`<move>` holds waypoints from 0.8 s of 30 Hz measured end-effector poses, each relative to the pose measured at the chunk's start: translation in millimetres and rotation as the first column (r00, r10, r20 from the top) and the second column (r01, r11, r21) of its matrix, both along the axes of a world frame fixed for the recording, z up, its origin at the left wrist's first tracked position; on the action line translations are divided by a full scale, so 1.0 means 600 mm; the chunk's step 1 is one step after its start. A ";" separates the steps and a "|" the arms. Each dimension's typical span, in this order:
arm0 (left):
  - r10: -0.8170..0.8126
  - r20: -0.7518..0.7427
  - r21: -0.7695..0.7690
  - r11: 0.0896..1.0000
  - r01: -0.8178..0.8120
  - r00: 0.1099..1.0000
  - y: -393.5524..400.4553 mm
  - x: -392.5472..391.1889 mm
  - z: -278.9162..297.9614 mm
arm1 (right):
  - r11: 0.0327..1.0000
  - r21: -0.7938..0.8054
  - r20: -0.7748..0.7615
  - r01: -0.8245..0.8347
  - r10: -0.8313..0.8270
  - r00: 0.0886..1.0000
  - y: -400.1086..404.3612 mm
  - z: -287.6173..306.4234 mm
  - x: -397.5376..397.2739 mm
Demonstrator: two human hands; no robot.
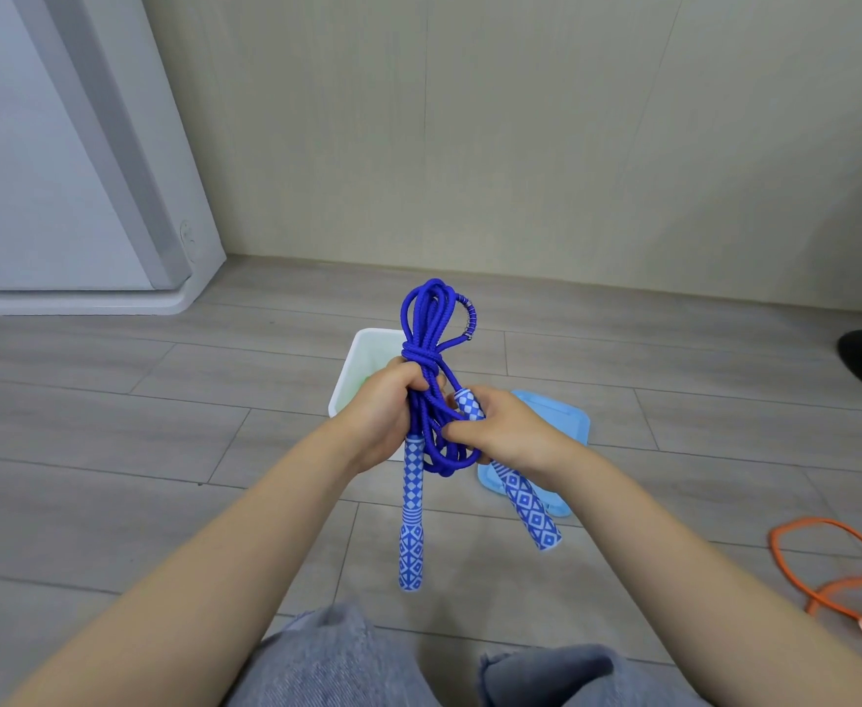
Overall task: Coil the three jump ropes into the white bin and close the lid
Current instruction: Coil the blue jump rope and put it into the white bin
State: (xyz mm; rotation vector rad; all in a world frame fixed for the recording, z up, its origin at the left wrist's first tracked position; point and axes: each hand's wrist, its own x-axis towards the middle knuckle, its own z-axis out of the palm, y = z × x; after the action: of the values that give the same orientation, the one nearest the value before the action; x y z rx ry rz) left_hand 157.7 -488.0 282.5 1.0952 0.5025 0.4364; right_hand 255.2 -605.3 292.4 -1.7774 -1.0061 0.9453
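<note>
1. Blue cord makes up the blue jump rope (pixel 426 344), gathered into a bundle of loops and held up in front of the person, above the floor.
2. The left hand (pixel 385 415) is clenched around the middle of the bundle, fingers curled over the strands; loops stand up above the fist and more hang below it.
3. One patterned handle (pixel 412 517) (blue and white diamonds) hangs straight down under the left hand.
4. The right hand (pixel 508 431) grasps the second handle (pixel 525 502) near its top, thumb lying across the strands, with the handle slanting down and to the right.
5. The white bin (pixel 349 369) stands open on the wood-look floor (pixel 163 451) directly behind the hands; something green shows faintly inside.
6. The light blue lid (pixel 566 421) lies flat on the floor just right of the bin, partly hidden by the right hand.
7. An orange jump rope (pixel 837 568) lies loose on the floor at the far right, well apart from the bin.
8. Grey-trousered knees (pixel 326 655) fill the bottom edge.
</note>
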 end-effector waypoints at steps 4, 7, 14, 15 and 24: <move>-0.016 0.016 -0.023 1.000 0.016 1.000 0.001 -0.001 0.002 | 0.999 0.022 -0.068 -0.027 0.028 0.997 -0.002 0.000 0.006; -0.037 0.032 -0.053 0.998 0.039 0.999 0.002 -0.002 0.005 | 0.999 0.022 -0.102 -0.029 0.031 0.994 -0.003 -0.002 0.011; -0.206 0.093 0.056 0.978 0.201 0.974 0.007 -0.011 0.003 | 0.996 0.067 -0.079 0.058 -0.052 0.996 -0.001 -0.003 0.021; -0.224 0.089 0.094 0.972 0.216 0.971 0.006 -0.011 0.005 | 0.994 0.084 -0.095 0.065 -0.057 0.994 -0.002 -0.003 0.024; -0.205 -0.051 0.344 0.915 0.210 0.977 -0.013 -0.002 0.006 | 0.998 0.056 -0.052 0.015 -0.012 0.999 -0.006 -0.009 0.029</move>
State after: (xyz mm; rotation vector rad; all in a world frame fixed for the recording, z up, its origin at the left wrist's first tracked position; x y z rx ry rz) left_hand 156.2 -495.5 286.1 1.4788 0.3203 0.3366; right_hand 272.6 -608.9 287.0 -1.7023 -0.9780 0.9409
